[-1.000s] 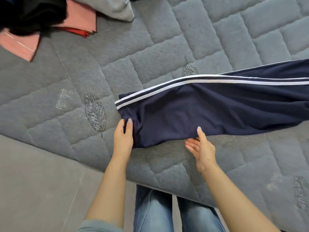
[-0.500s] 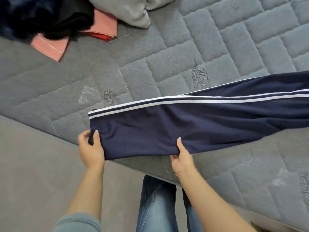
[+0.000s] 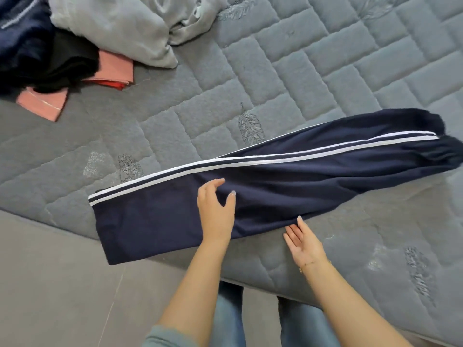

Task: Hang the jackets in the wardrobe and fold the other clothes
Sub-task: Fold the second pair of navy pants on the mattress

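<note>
Trousers (image 3: 288,194), navy with two white side stripes: laid lengthwise along the near edge of the grey quilted mattress (image 3: 325,71), legs stacked, the waist end jutting past the mattress corner over the floor (image 3: 50,284), the cuffs far off to your right.

Left hand (image 3: 216,214): resting flat on the cloth near the middle, fingers spread and relaxed, gripping nothing.

Right hand (image 3: 304,242): open, palm turned up, fingertips just touching the lower hem, clamped on nothing.

Step in hand, as judged: smoothing before the fold. Sweep your left palm outward toward the cuffs to clear the creases, keep the stripes aligned one over the other, and draw the overhanging waist end back onto the mattress before you bring the cuffs across.

Change from half a second ago: both hands then pinched the lower edge, the left at the waist corner; now both have let go, the left has come onto the middle of the cloth, and the cuffs show in view.

Also present: pile of clothes (image 3: 75,46) at the far left, grey, black, navy and pink, not yet folded.
</note>
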